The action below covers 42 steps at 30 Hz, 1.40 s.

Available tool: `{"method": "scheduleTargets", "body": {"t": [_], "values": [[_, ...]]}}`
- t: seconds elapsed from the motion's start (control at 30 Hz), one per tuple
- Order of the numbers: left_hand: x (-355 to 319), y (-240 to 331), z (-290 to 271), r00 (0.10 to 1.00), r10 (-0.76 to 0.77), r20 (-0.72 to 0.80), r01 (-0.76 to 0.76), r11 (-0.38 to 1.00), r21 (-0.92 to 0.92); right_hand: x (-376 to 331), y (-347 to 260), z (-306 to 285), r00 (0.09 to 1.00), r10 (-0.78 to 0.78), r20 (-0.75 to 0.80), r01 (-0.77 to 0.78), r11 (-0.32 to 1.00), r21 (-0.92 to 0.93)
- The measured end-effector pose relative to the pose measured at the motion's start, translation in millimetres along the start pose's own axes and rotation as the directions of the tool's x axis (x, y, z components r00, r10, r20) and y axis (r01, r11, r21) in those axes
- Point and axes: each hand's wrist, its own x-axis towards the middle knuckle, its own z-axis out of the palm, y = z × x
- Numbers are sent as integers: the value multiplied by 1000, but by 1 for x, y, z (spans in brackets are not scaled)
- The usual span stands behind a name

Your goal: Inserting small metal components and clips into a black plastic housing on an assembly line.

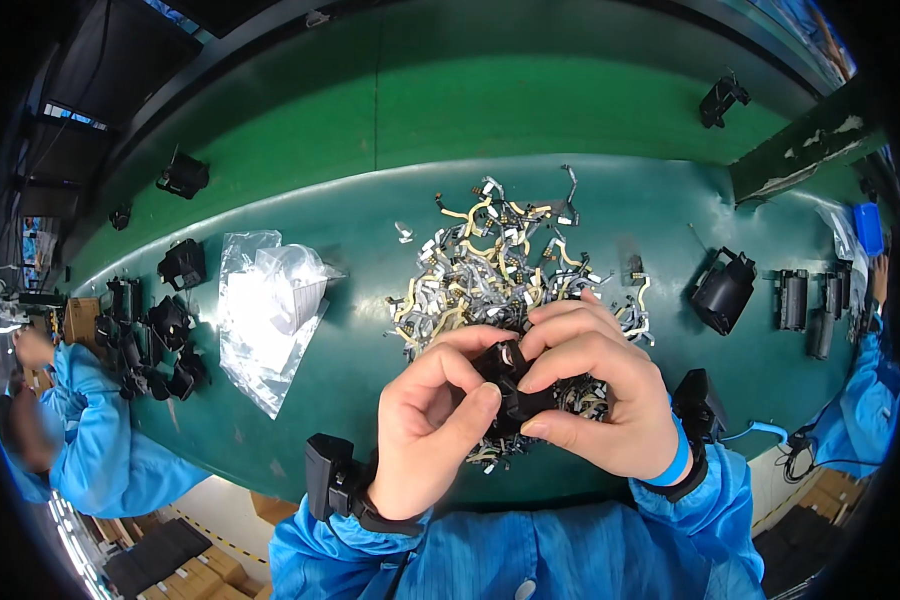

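Observation:
Both my hands meet over the near middle of the green table, gripping one small black plastic part (pixel 518 398) between them. My left hand (pixel 432 415) pinches its left side between thumb and fingers. From the right, my right hand (pixel 605 385) holds it with thumb below and fingertips on top; the fingers cover much of the part, so its exact kind is hidden. Right behind and beneath the hands spreads a loose pile of short cable pieces (pixel 490 270), grey and yellow with small connectors.
A clear plastic bag (pixel 270 310) lies left of the pile. Black plastic housings (pixel 160 330) cluster farther left, near a person in a blue sleeve (pixel 120 430). To the right stand a larger black housing (pixel 725 290) and several black blocks (pixel 793 300). Another blue-sleeved person (pixel 860 400) is at the right edge.

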Motion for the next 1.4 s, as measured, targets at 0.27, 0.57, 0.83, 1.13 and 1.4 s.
{"method": "scheduleTargets", "body": {"t": [0.27, 0.57, 0.83, 1.13, 1.4], "values": [[-2, 0, -1, 990, 144, -13, -136, 959, 250, 2, -2, -6, 997, -34, 76, 44, 991, -126], [-4, 0, 2, 961, 276, 5, -255, 882, 397, 2, -4, -9, 993, -49, 107, 69, 980, -189], [0, 8, -3, 887, 440, 139, -405, 600, 690, 1, -5, -10, 995, -46, 90, 62, 981, -183], [-2, 23, -4, 871, 434, 229, -408, 382, 829, 1, -5, -11, 989, -116, 89, 134, 964, -230], [-4, 25, -2, 873, 429, 233, -383, 306, 871, -1, -4, -8, 990, -123, 66, 136, 952, -275]]}}
